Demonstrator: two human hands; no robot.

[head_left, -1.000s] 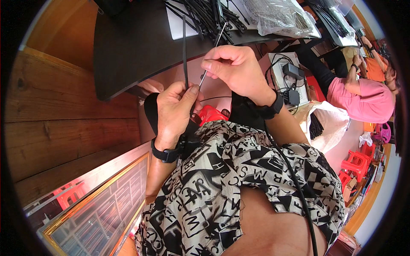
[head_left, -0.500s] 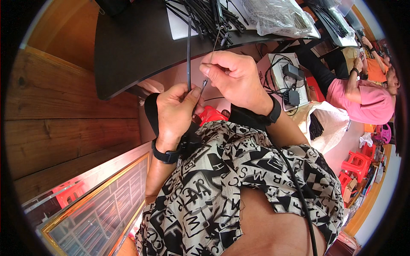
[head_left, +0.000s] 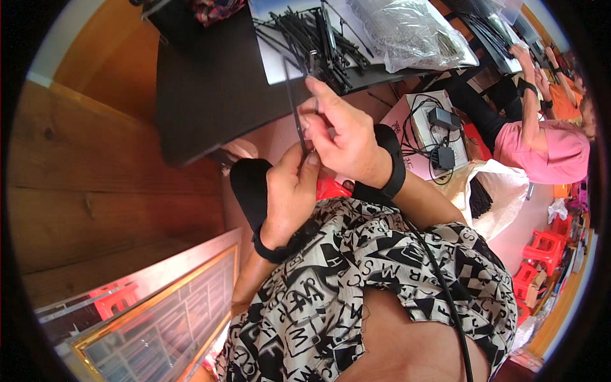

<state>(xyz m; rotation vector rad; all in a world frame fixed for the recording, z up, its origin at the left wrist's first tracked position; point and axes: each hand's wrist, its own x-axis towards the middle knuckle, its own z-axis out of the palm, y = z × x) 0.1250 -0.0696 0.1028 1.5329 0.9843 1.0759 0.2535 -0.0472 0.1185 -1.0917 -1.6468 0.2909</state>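
My left hand [head_left: 289,194] is closed, thumb and fingers pinching the lower end of a thin black strip [head_left: 293,102]. The strip rises slantwise toward the table edge. Just above, my right hand [head_left: 349,141] pinches at the same strip with its thumb and curled fingers, while its index finger points up. The two hands nearly touch. Whether a second thin piece is between the right fingers is hidden. Beyond them, a pile of black strips [head_left: 318,39] lies on a white sheet [head_left: 272,63]. Black bands circle both my wrists.
The dark table [head_left: 203,95] curves ahead, with a clear plastic bag [head_left: 414,35] of thin pieces on it. To the right are a box [head_left: 414,121] with black adapters [head_left: 443,119] and a white sack [head_left: 506,191]. A person in pink [head_left: 541,143] works farther right.
My right hand has come down and closer to my left hand, and its index finger has straightened. The thin wire seen between the hands before no longer shows clearly. The whole view has shifted slightly.
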